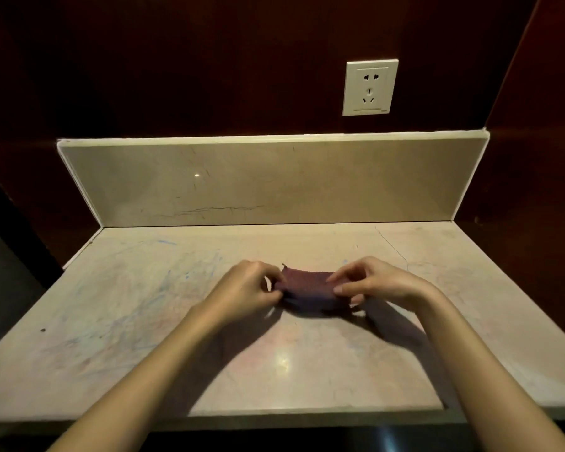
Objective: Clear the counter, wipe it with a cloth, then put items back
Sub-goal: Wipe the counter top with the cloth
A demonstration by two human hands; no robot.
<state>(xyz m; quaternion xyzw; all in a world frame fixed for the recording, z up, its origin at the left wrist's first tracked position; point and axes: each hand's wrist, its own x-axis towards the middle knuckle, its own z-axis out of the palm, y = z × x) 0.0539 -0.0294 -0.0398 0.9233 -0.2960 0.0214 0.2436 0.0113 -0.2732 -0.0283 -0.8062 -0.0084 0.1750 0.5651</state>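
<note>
We've got the tabletop bare, both hands — left hand, right hand — pinching the purple cloth mid-tabletop, so wiping and returning items look still ahead.

dim warm light from above; glare spots on the counter, arm shadows, soft blur, wide-angle bending at edges.

Legible text: none showing.
Wall socket is carrying a tiny mark at its lower right corner, too small to read; no other labels or nos.
</note>
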